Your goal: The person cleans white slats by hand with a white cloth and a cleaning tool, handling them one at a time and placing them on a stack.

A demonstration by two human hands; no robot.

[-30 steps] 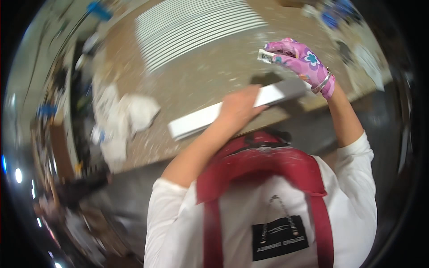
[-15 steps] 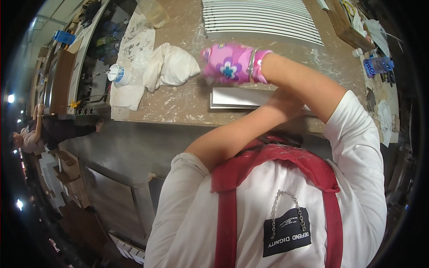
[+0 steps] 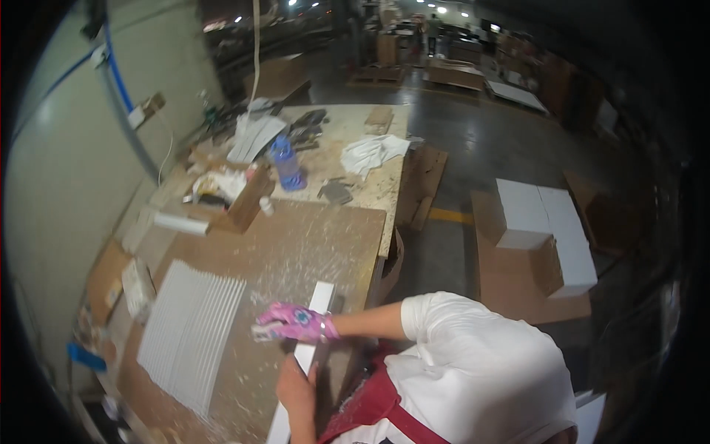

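A long white strip (image 3: 303,358) lies at an angle along the near edge of the brown work table. My bare left hand (image 3: 296,390) is closed around its nearer part, fingers along the side. Across the strip reaches my right hand (image 3: 290,323), in a pink flowered glove with a band at the wrist. Its fingers are bent past the strip's far side, with a pale grey patch at the tips; whether that is a held piece or the glove itself is unclear. Beyond my hands, a row of white slats (image 3: 191,337) lies side by side on the table (image 3: 310,229).
A wooden box (image 3: 248,201) of odds and ends, a blue-tinted bottle (image 3: 286,164), a white cloth (image 3: 373,154) and a small white cap (image 3: 266,206) sit farther along. White panels (image 3: 566,244) rest on brown board to the right, off the table. A wall (image 3: 66,148) rises at left.
The view has swung to the right, bringing the wall, bottle and floor panels into sight. My gloved right hand now lies across the strip; before, it was blurred beyond it. My left hand now shows.
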